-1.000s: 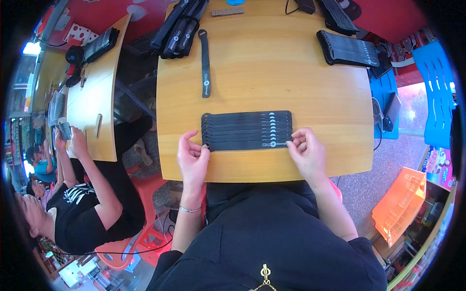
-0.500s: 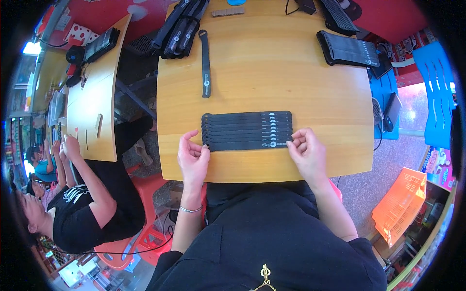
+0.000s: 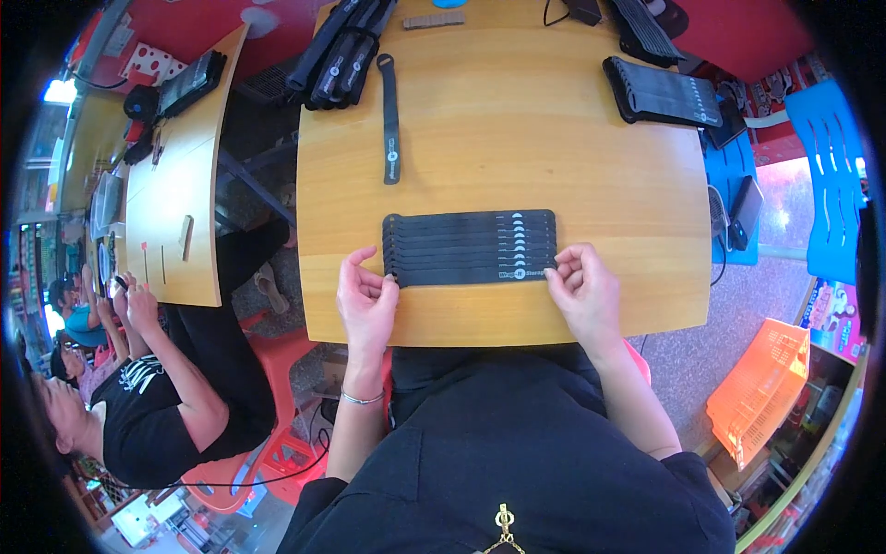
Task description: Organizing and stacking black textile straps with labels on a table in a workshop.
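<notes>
My left hand (image 3: 366,300) pinches the left end of the strap row (image 3: 471,247), thumb and fingers curled shut on the nearest strap's tip; my right hand (image 3: 583,294) does the same at the right end, fingers bent and closed on the edge just past the small white marks. The row lies flat on the worktop (image 3: 517,138), near its front edge, a stack of black straps overlapped like shingles with the marked ends lined up. I judge the main risk is that alignment: I grip only the closest strap at each end, so a pull from one hand alone could skew it and fan the rest out of line. Lifting both ends together could let the middle sag and the farther straps slide off, since nothing I can see binds them. The row sits close to the front edge, so a drag toward me might tip the nearest strap over it and into my lap. Beyond the row, a single strap (image 3: 390,120) lies lengthwise, well apart; farther off to the left a bundle (image 3: 337,55) hangs at the far edge, and to the right a second stack (image 3: 664,92) rests near the far corner. A wide sweep of my forearm could knock these, though they are out of easy reach
</notes>
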A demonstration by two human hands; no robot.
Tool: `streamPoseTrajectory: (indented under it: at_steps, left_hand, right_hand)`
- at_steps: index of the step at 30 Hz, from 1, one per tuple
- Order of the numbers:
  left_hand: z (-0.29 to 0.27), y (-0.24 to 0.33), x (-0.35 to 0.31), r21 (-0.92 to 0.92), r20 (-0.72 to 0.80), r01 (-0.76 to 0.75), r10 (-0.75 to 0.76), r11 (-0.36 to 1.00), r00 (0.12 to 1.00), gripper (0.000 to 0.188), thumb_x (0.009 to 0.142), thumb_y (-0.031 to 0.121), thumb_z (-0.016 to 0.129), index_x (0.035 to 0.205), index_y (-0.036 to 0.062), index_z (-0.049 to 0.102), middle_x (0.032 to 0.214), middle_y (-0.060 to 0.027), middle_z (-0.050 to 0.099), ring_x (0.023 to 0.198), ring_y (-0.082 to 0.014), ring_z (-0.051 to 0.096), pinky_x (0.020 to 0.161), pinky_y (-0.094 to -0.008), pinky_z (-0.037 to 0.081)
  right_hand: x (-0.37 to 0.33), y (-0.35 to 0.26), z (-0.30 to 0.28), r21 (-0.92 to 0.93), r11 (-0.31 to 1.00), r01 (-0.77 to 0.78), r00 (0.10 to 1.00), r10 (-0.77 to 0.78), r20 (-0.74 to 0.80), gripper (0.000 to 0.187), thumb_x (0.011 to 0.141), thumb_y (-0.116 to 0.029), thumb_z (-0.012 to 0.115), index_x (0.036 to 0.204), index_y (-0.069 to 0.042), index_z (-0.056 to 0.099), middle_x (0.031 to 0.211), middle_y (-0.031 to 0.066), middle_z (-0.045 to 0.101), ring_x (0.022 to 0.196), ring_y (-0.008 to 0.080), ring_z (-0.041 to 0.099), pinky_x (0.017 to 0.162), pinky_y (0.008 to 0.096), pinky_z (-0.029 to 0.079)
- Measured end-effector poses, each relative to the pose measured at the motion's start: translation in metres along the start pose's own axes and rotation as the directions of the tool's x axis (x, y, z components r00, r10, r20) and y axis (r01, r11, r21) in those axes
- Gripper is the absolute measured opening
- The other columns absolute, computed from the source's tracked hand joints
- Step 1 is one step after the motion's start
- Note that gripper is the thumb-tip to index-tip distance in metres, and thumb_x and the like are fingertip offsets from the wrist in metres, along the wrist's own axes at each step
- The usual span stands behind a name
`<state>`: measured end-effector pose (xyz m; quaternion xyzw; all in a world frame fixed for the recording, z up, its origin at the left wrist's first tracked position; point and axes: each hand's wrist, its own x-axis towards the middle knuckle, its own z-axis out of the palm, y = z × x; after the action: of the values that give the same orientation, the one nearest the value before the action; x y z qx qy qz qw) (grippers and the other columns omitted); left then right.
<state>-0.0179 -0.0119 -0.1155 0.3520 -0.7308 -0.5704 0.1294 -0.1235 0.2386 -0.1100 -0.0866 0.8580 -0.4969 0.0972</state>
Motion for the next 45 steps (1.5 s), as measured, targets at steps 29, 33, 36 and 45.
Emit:
streamPoseTrajectory:
  at_steps: [29,33,36,45]
  left_hand:
    - [-0.0006,0.0008,-0.0003,0.042,-0.002,-0.009,0.009,0.999,1.000,0.040,0.080,-0.007,0.061,0.118,0.0024,0.052,0.070,0.0000,0.053,0.057,-0.0035,0.050,0.053,-0.0174,0.041]
    - [-0.0005,-0.0003,0.0003,0.036,0.000,-0.002,0.002,0.999,1.000,0.040,0.080,-0.007,0.060,0.118,0.0022,0.052,0.070,0.0000,0.053,0.057,-0.0037,0.050,0.053,-0.0178,0.041]
    - [-0.0005,-0.0007,0.0002,0.034,-0.002,-0.004,0.004,0.999,1.000,0.040,0.079,-0.007,0.061,0.118,0.0022,0.052,0.069,0.0000,0.052,0.057,-0.0038,0.050,0.053,-0.0180,0.041]
    - [-0.0003,0.0007,-0.0001,0.044,-0.010,0.012,-0.011,0.999,1.000,0.039,0.079,-0.006,0.061,0.117,0.0026,0.053,0.069,0.0003,0.052,0.056,-0.0038,0.050,0.053,-0.0183,0.041]
  right_hand:
    - [-0.0003,0.0007,0.0011,0.053,0.997,-0.056,0.998,0.055,0.024,0.021,0.079,-0.001,0.069,0.094,-0.004,0.055,0.067,0.0022,0.057,0.052,0.0068,0.052,0.051,0.0229,0.043]
    - [0.0005,-0.0004,0.0007,0.047,0.998,-0.052,0.998,0.051,0.026,0.021,0.078,-0.001,0.069,0.094,-0.004,0.055,0.068,0.0021,0.058,0.052,0.0066,0.052,0.051,0.0228,0.043]
    - [0.0007,-0.0002,0.0004,0.033,0.998,-0.051,0.998,0.050,0.028,0.021,0.078,-0.001,0.069,0.094,-0.004,0.055,0.069,0.0021,0.058,0.053,0.0067,0.052,0.051,0.0227,0.043]
    - [0.0005,0.0001,0.0008,0.019,0.999,-0.050,0.999,0.050,0.020,0.022,0.077,-0.002,0.070,0.094,-0.005,0.056,0.068,0.0021,0.058,0.052,0.0068,0.052,0.051,0.0232,0.044]
